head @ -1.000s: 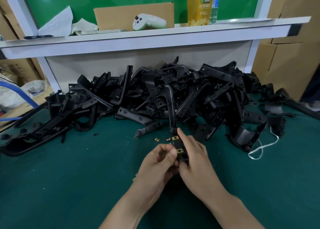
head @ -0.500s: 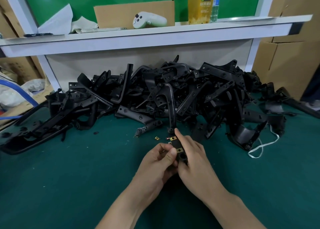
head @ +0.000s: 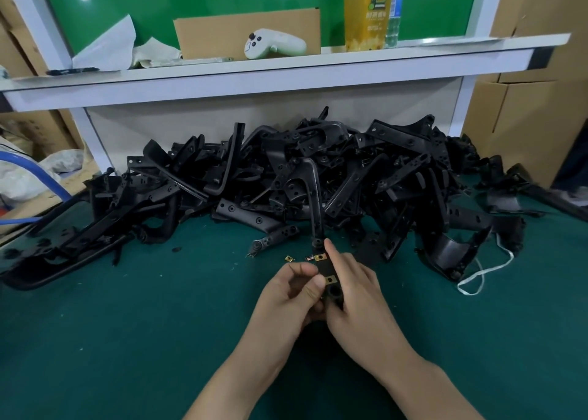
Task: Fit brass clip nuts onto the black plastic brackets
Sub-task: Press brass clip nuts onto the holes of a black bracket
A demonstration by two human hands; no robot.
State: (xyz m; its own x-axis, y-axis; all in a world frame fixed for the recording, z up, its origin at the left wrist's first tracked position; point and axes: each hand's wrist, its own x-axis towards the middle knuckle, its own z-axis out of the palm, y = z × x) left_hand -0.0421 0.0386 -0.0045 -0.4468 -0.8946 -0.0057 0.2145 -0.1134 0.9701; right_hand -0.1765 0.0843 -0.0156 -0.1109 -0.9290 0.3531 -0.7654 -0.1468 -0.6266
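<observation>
Little differs. The shelf (head: 286,79) and the white controller (head: 273,46) on it sit slightly lower in the view than a second ago. The left hand (head: 286,298) and the right hand (head: 356,295), with the black bracket (head: 325,268) held between them, drift a little to the left and then come back. The lower brass clip nut (head: 330,279) now lies level with the left thumb's tip, marginally lower than before.
</observation>
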